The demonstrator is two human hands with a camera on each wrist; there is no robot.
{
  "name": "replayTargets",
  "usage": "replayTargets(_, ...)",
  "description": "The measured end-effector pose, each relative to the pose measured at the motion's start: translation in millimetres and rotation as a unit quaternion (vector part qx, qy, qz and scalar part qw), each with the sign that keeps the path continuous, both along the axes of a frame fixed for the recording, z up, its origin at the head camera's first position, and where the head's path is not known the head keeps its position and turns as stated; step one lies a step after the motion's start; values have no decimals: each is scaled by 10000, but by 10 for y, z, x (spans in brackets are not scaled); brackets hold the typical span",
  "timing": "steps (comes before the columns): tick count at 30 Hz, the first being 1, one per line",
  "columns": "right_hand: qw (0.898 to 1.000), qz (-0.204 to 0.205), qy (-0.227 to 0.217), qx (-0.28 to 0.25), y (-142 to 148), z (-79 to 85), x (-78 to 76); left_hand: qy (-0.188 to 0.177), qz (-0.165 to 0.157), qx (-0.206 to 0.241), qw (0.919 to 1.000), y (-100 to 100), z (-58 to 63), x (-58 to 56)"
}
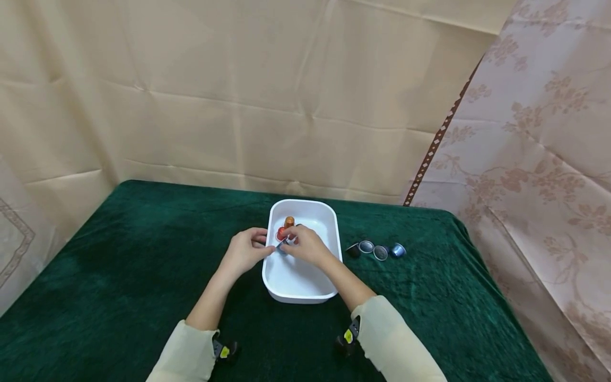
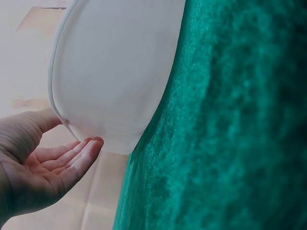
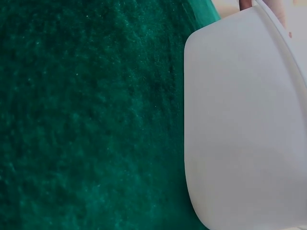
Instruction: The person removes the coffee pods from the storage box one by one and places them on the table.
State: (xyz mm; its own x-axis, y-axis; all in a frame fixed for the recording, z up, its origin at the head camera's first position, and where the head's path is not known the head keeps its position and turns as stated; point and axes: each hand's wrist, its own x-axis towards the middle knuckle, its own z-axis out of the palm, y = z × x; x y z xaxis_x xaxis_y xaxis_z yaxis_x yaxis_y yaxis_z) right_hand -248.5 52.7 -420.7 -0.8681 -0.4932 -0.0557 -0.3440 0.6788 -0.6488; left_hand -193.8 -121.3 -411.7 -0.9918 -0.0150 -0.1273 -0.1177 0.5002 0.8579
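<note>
Bluish capsule (image 1: 281,245), pinched in the right hand (image 1: 307,247), is best lowered gently beside the red capsule (image 1: 280,233) near its fingertips; half-open left hand (image 1: 242,253) holds the white tray's rim (image 1: 263,270).

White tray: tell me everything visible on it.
The white tray is a rounded rectangle with smooth, plastic-looking walls and a lipped rim. It sits upright on the green cloth, long sides running away from the person. A red capsule and an orange capsule are inside, left of centre. The left hand straddles its left rim, contact unclear; the right hand is over its interior.
</note>
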Motion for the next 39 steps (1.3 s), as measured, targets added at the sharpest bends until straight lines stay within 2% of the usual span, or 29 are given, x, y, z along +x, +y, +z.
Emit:
replayTargets(23, 9997, 122, -104, 189, -57, -1, -16, 44, -38, 27, 10000, -9, 4, 0)
replayTargets(39, 9988, 345, -15, 350, -75, -11, 6, 82, -4, 20, 10000, 1, -5, -1)
